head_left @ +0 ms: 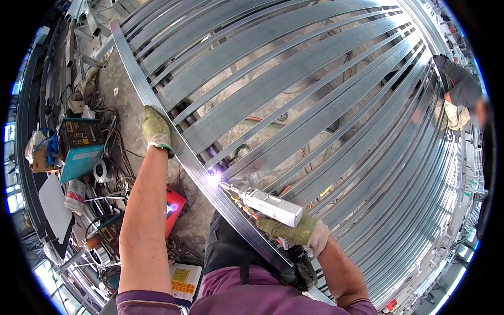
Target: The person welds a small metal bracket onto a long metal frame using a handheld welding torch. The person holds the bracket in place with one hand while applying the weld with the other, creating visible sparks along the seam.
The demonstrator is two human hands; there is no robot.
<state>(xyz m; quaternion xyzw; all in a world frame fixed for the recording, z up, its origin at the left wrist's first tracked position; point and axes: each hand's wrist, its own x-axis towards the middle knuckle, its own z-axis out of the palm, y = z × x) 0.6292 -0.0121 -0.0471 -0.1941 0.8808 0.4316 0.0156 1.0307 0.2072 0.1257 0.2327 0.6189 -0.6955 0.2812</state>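
A large metal grille (294,79) of flat grey slats spreads out in front of me, with a long edge rail (197,169) on my side. My left hand (155,128), in a green and white work glove, is closed over that rail; its fingertips are partly hidden. My right hand (289,230), gloved alike, grips a silver-white handheld welding gun (273,207). The gun's nozzle points left, to where a slat end meets the rail. A bright violet-white arc (214,178) glows there with sparks, hiding the joint itself.
On the left stand a teal welding machine (81,147), a wire spool (104,169) and tangled cables. Beneath the rail sits a red box (175,210); near my lap lies a white and yellow box (185,281). Another person (459,89) bends over the grille's far right.
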